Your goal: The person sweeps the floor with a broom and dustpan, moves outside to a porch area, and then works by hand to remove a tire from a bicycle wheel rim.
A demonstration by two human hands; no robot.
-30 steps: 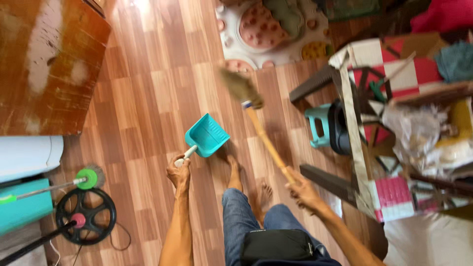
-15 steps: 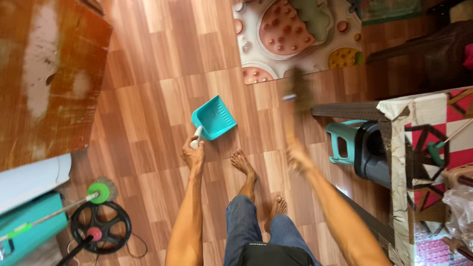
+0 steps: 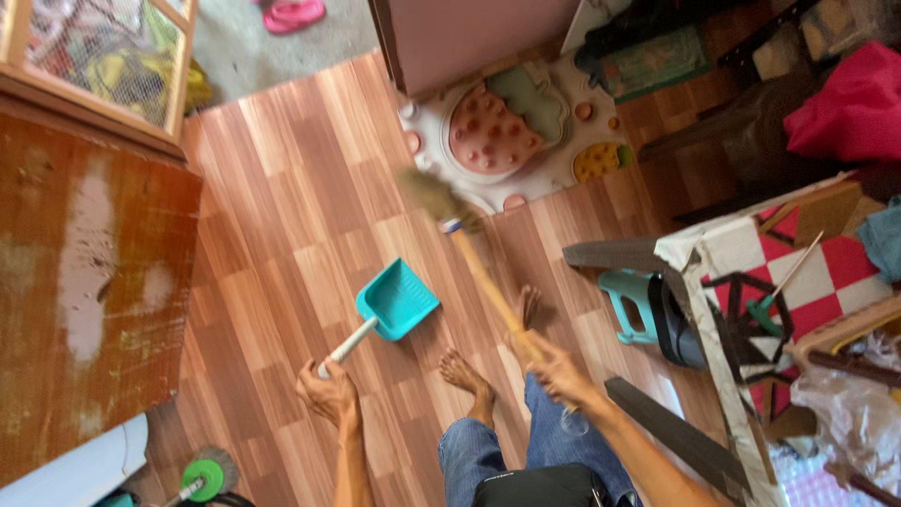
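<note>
From my feed the teal dustpan (image 3: 398, 299) sits out on the wood floor (image 3: 282, 188), just ahead of the bare feet, with its white handle running back into the left hand (image 3: 328, 390). That hand is curled shut around the handle end, arm stretched forward and low. The broom (image 3: 474, 268) slants across the middle: the bristle head is smeared with blur up near the play mat (image 3: 507, 131), so I can't make out whether it's actually touching the floor. The right hand (image 3: 561, 371) is wrapped around the lower part of the stick, fingers closed on it, forearm coming in from the bottom edge.

Both arms get cut off by the frame, and the jeans-clad legs only show from the knees down-ish.

Right of the feet there's a small teal stool (image 3: 624, 305) half tucked behind a dark bin, probably plastic. A red-and-white checked board (image 3: 798, 272) leans over it. The big worn brown cabinet top (image 3: 84, 282) fills the left side, and a green disc thing (image 3: 204, 479) peeks in at the bottom.
</note>
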